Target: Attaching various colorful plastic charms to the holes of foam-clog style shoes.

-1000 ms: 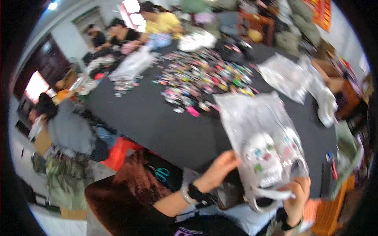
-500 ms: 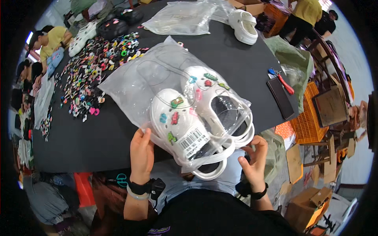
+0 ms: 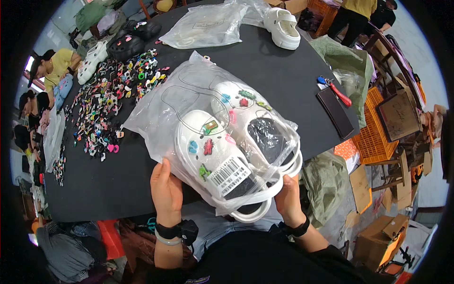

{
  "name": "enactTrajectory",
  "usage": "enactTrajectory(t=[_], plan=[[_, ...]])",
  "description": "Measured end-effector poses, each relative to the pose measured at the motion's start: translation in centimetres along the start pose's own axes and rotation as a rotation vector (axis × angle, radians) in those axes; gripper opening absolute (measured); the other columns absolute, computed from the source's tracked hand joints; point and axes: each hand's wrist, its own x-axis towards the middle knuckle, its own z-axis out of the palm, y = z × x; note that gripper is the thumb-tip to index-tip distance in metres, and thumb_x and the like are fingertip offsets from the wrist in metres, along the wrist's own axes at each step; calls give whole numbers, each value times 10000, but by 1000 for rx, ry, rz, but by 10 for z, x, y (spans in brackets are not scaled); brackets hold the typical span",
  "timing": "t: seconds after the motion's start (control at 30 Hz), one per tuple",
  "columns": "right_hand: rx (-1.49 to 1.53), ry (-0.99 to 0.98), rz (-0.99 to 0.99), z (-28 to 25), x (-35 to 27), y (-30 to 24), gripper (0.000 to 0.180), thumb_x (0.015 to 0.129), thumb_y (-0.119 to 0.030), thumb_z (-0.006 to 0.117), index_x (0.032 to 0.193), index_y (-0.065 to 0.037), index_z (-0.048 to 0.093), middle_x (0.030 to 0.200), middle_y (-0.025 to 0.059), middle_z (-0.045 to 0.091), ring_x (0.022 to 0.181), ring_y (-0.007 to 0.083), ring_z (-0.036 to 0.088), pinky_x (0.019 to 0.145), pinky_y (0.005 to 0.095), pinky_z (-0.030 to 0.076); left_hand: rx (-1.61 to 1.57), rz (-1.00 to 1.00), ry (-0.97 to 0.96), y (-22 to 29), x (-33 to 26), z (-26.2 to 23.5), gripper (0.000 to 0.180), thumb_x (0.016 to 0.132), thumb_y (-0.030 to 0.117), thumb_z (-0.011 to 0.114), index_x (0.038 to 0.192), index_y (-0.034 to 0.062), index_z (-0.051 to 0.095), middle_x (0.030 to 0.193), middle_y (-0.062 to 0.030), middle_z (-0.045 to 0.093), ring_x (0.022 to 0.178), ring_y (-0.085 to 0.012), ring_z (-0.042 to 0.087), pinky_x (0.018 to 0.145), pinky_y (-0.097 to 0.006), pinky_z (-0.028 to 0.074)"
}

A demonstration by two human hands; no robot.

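Observation:
A clear plastic bag point(image 3: 158, 111) holds a pair of white clogs point(image 3: 196, 137), lifted over the near edge of the black table. Colourful shoe charms point(image 3: 208, 146) dot their uppers, and a white barcode label point(image 3: 230, 176) is on the nearer left part of the bag. My left hand point(image 3: 166, 191) grips the bag's left side, thumb on top and the other fingers mostly hidden beneath. At the lower right, my right hand point(image 3: 287, 199) grasps the bagged clogs by the heel straps point(image 3: 265, 195), which stick out of the bag's near end; its fingers are partly hidden.
Loose charms point(image 3: 104, 104) lie heaped on the table point(image 3: 109, 189) at left, beside black clogs point(image 3: 126, 46). Toward the back are another plastic bag point(image 3: 203, 28) and a white clog point(image 3: 283, 31). A dark wallet point(image 3: 335, 113) lies right, near an orange crate point(image 3: 376, 137). Other people work around.
My right hand has moved from beside the straps to closing on them. The bag tilts slightly more toward me, and the head view has shifted a little.

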Motion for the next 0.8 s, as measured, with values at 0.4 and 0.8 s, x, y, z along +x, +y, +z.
enactTrajectory(t=[0.4, 0.8], plan=[[-113, -2, 18, -15, -45, 18, 1092, 700, -211, 769, 1464, -41, 7, 1428, 154, 277, 1354, 258, 297, 1121, 408, 248, 1, 102, 143, -12, 10, 7, 410, 1032, 325, 383, 1321, 40, 436, 1242, -103, 549, 1152, -205, 546, 976, -363, 457], [-810, -98, -516, -16, -17, -6, 937, 714, -179, 820, 1396, -90, 184, 1352, 153, 317, 1226, 269, 400, 971, 406, 383, -167, -115, 87, 1, 43, -18, 362, 1027, 340, 399, 1218, 46, 493, 1166, -100, 584, 1039, -245, 607, 895, -375, 512]])
